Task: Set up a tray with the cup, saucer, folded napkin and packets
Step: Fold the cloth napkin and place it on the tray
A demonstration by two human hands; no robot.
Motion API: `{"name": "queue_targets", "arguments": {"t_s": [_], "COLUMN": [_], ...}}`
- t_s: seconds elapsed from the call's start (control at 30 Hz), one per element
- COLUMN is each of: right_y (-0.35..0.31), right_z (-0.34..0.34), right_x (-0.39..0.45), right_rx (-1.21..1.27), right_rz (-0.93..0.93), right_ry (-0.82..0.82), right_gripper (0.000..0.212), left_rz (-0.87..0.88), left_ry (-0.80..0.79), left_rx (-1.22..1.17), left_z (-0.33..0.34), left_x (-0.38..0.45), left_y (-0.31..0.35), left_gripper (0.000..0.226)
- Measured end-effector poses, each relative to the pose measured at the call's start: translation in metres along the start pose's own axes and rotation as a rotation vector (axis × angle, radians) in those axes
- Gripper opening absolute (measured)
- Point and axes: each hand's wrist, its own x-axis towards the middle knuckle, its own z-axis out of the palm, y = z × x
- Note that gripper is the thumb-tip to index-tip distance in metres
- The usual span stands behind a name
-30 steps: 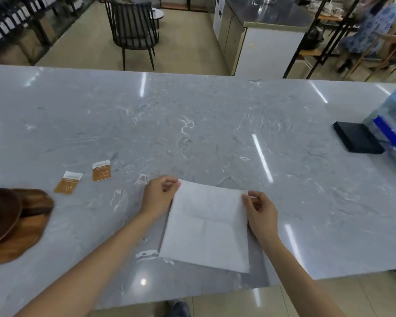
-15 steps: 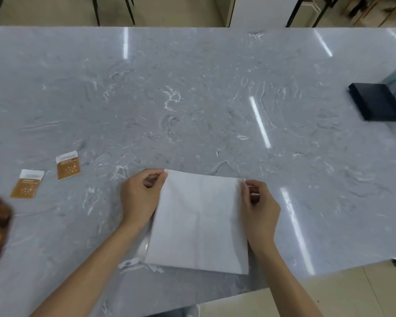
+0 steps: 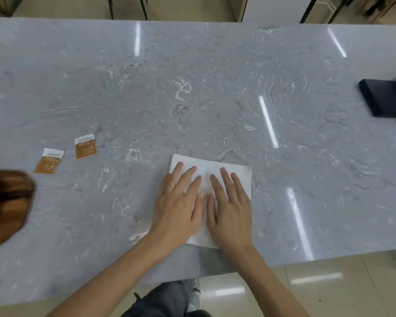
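Observation:
A white folded napkin (image 3: 212,167) lies flat on the grey marble table near its front edge. My left hand (image 3: 178,204) and my right hand (image 3: 230,207) rest palm-down on it side by side, fingers spread, holding nothing. Two brown-and-white packets (image 3: 86,146) (image 3: 49,160) lie to the left of the napkin. The wooden tray (image 3: 9,207) shows partly at the left edge. The cup and saucer are out of view.
A black flat box (image 3: 385,100) sits at the right edge of the table (image 3: 215,88). Chair legs and the floor show beyond the far edge. My legs and a shoe appear below the front edge.
Both hands let go of the napkin's far corners and now press flat on its top. The napkin looks shorter, folded over. The view has tilted further down.

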Motion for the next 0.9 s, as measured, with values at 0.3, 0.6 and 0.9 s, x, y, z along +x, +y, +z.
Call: {"name": "queue_targets", "arguments": {"t_s": [0.3, 0.6, 0.9], "right_y": [0.004, 0.065, 0.099], "right_z": [0.017, -0.016, -0.032], "right_x": [-0.020, -0.048, -0.103], "right_rx": [-0.134, -0.095, -0.049], "right_rz": [-0.006, -0.069, -0.469], "right_ry": [-0.180, -0.158, -0.256], "right_gripper": [0.062, 0.069, 0.079], "left_rz": [-0.017, 0.070, 0.292], "left_ry": [-0.183, -0.307, -0.375], "left_rx": [0.196, 0.263, 0.275], "left_z": [0.028, 0.006, -0.027], "left_x": [-0.032, -0.052, -0.125], "left_y": [-0.007, -0.037, -0.064], "left_gripper": [0.060, 0.068, 0.087]}}
